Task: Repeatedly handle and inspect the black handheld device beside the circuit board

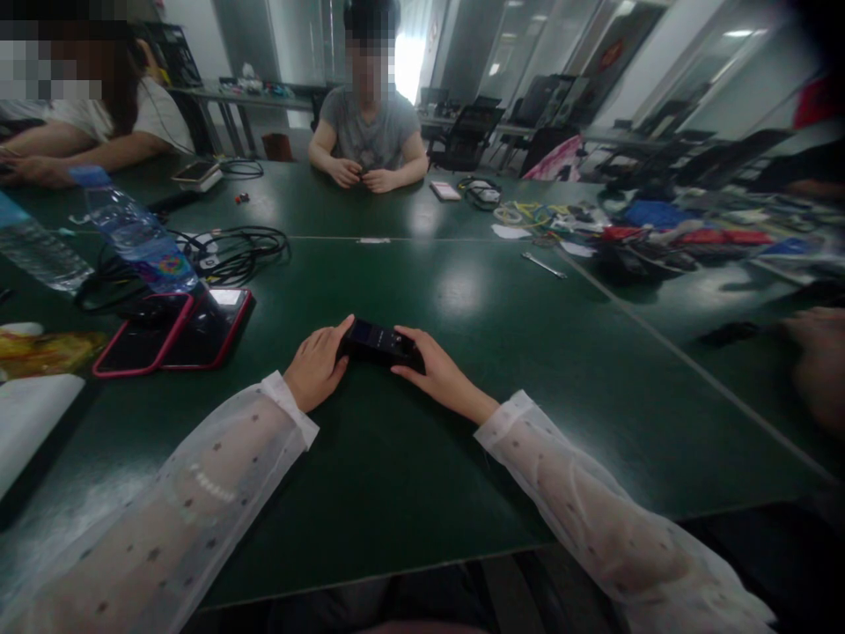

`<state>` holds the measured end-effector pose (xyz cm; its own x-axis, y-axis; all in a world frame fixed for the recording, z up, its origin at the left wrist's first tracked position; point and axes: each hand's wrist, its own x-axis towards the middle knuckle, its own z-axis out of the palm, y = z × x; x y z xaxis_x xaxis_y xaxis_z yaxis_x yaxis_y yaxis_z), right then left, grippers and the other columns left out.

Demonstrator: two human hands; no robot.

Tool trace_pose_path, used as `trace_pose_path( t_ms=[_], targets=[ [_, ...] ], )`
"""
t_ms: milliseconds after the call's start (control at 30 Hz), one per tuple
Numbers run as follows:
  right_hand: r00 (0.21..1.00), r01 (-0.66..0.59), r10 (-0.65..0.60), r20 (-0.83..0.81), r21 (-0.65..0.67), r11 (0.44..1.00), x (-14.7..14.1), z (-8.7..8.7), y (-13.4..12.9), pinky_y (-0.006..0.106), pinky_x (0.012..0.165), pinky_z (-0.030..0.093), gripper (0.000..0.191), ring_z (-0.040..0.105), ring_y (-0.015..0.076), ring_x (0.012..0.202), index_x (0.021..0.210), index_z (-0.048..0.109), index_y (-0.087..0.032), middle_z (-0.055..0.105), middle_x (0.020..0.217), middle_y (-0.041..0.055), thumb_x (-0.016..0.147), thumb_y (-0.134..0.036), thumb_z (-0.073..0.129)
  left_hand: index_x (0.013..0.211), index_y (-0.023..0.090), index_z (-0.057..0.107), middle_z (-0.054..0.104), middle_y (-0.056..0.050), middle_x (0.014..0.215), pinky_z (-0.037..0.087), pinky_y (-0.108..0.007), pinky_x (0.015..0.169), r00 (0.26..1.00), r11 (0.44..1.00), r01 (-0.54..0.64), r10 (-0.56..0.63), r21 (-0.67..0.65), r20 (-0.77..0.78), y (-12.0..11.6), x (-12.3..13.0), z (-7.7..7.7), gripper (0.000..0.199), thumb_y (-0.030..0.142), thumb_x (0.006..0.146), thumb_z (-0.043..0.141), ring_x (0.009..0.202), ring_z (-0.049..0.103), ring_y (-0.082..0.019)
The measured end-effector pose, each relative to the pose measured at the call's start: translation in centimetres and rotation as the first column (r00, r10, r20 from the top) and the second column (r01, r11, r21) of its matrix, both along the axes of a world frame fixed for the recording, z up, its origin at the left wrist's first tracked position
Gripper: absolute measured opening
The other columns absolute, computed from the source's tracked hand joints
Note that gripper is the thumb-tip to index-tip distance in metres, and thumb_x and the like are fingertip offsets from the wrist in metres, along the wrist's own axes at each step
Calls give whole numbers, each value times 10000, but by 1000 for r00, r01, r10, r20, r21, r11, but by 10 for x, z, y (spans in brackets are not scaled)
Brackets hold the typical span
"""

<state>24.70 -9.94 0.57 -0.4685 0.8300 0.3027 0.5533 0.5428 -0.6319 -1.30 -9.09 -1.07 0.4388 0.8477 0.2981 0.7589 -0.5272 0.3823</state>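
A black box-shaped device (375,338) with small light markings on its upper face lies across the green table in front of me. Its exact kind is too small and dim to tell. My left hand (320,363) grips the left end, thumb on the near side and fingers over the far edge. Around the right end, my right hand (432,361) is closed in the same way. Both wrists come out of sheer white sleeves with dark star-like spots. The device's two ends are partly hidden by my fingers.
To the left are two red-edged phones (217,339), a water bottle (135,233) and black cables (247,251). A wrench (544,266) lies right of centre, before a cluttered heap (660,238). One person (370,132) sits opposite; others are at left and right.
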Motion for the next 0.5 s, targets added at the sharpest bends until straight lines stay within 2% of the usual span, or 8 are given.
trace_pose_path(
  t_ms=[300,500],
  targets=[
    [1000,5,-5,14,5,1000,0,0,0,516,1009,461,643,527,256,1196,1411,328,-286,514,1307,91,852,-307,645,1507,175,108,460,-162,1360,389,-502,1024,999,1000,-13,13,21,-31,-1,0,-1,658,232,931,421,1263,430,-298],
    [1000,9,-10,19,6,1000,0,2,-1,520,1012,458,641,523,264,1207,1414,328,-278,512,1312,101,855,-315,640,1473,129,208,480,-175,1345,380,-499,1035,995,999,-35,37,17,-89,-1,2,0,576,240,941,398,1266,434,-299]
  ],
)
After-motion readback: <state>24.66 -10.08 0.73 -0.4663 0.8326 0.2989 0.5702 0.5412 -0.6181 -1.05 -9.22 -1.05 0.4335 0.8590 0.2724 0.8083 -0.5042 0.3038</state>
